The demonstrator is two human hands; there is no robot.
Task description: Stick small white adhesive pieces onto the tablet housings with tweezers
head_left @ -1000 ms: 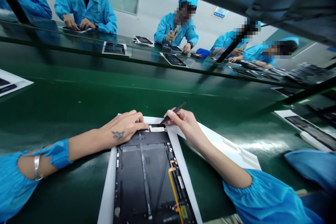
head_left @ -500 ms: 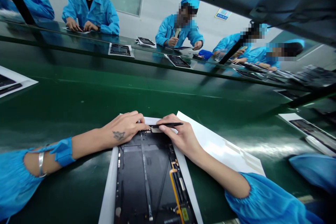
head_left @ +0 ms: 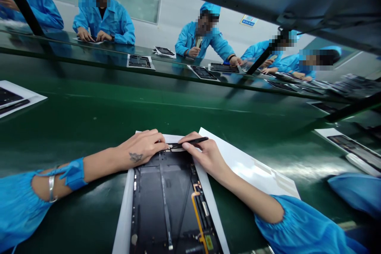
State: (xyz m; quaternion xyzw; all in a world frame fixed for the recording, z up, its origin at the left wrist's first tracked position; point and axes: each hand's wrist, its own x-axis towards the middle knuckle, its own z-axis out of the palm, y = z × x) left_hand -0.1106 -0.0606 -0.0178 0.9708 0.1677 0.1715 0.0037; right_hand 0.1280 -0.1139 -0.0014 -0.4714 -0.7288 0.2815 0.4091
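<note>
A black tablet housing (head_left: 151, 202) with an orange flex cable (head_left: 195, 210) along its right side lies on white paper (head_left: 122, 214) in front of me. My right hand (head_left: 205, 154) grips black tweezers (head_left: 195, 141), their tips pointing left at the housing's far edge. A small pale part (head_left: 175, 150) lies under the tips. From the left, my left hand (head_left: 145, 147) rests over the far left corner, thumb and fingers pressed together close to the tweezer tips. What those fingers pinch, if anything, is hidden.
A white sheet (head_left: 247, 166) lies on the green table (head_left: 119, 107) at right. More opened tablets stand around: one at far left (head_left: 12, 97), another on the right (head_left: 354, 147). Across the raised ledge, several co-workers (head_left: 104, 20) in blue handle tablets. A dark post (head_left: 268, 53) rises there.
The tweezers have tilted slightly, tips a little lower at the far edge. My left hand stays nearly still. Across the table, a co-worker's arm has reached right, and a tablet now lies before them.
</note>
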